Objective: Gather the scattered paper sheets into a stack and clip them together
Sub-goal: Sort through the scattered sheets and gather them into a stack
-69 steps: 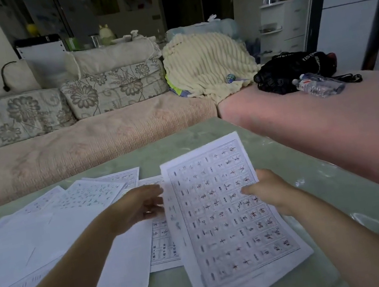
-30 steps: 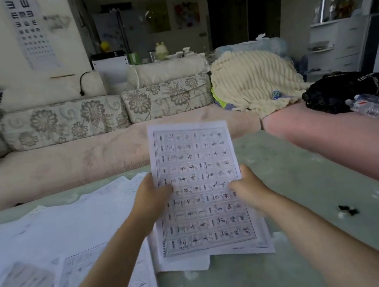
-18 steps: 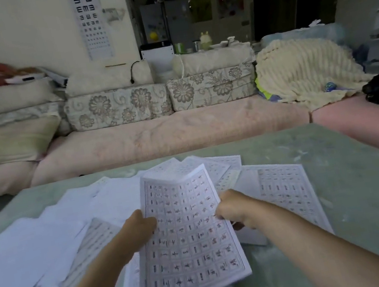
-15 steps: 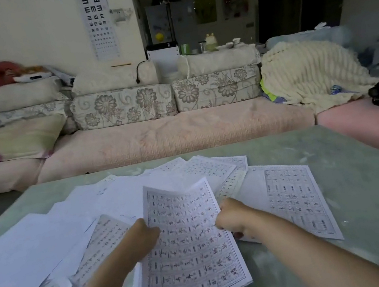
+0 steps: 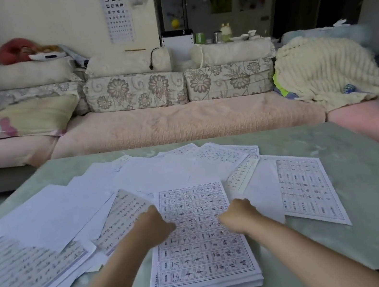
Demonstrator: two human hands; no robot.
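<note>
1. Near the front edge of the pale green marbled table (image 5: 368,187): a squared-up stack of white paper sheets (image 5: 202,262), lying flat, its top sheet printed with a grid of characters.
2. Left hand (image 5: 158,224) down on the left edge of the stack's top sheet, about halfway up, back of the hand toward the camera. Fingers tucked out of sight, so impossible to tell whether gripping the paper or only pressing on it.
3. Right hand (image 5: 237,213) on the right side of the same top sheet, level with the left, knuckles up. Fingers equally hidden; grip impossible to tell.
4. Left of the stack: overlapping loose white sheets (image 5: 45,219), some blank side up, some with lines of text, the nearest just beside the left hand.
5. Beyond the stack: more fanned-out sheets (image 5: 174,166) across the middle of the table.
6. To the right: a single grid-printed sheet (image 5: 305,191), flat, overlapping a blank one.
7. Behind the table: a pale pink sofa (image 5: 179,122) with floral cushions (image 5: 136,90), a cream ribbed blanket (image 5: 322,71) at its right end, and an eye chart (image 5: 115,9) on the wall above.
</note>
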